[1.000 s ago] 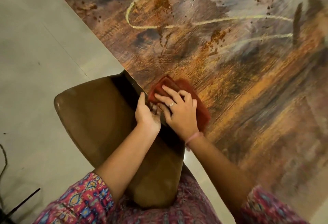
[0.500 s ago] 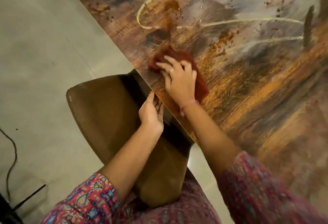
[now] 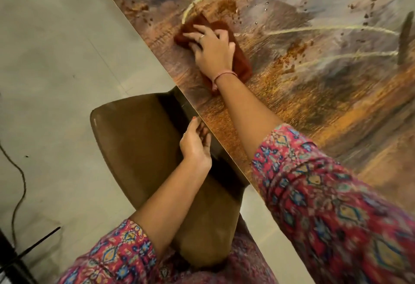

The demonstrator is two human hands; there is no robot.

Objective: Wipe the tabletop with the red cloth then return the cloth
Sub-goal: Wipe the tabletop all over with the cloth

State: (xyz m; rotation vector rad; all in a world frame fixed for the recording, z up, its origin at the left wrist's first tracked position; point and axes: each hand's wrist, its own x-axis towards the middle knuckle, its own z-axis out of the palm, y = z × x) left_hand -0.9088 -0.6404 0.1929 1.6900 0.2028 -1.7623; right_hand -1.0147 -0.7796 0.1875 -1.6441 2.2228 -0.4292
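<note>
The red cloth (image 3: 241, 62) lies flat on the patterned brown and grey tabletop (image 3: 314, 95), a little in from its left edge. My right hand (image 3: 212, 50) presses down on the cloth with fingers spread, and covers most of it. Brown crumbs and smears (image 3: 294, 55) are scattered over the tabletop beyond and to the right of the cloth. My left hand (image 3: 195, 143) is cupped at the table's edge, just below the top, fingers curved upward with nothing visible in it.
A brown chair (image 3: 134, 149) stands pushed partly under the table's edge, below my left hand. Grey floor (image 3: 56, 70) spreads to the left. A cord (image 3: 19, 193) and a dark stand (image 3: 13, 259) sit at the lower left.
My right hand has slid the cloth away from the table's edge and further across the top toward the crumbs. My left hand stayed at the edge.
</note>
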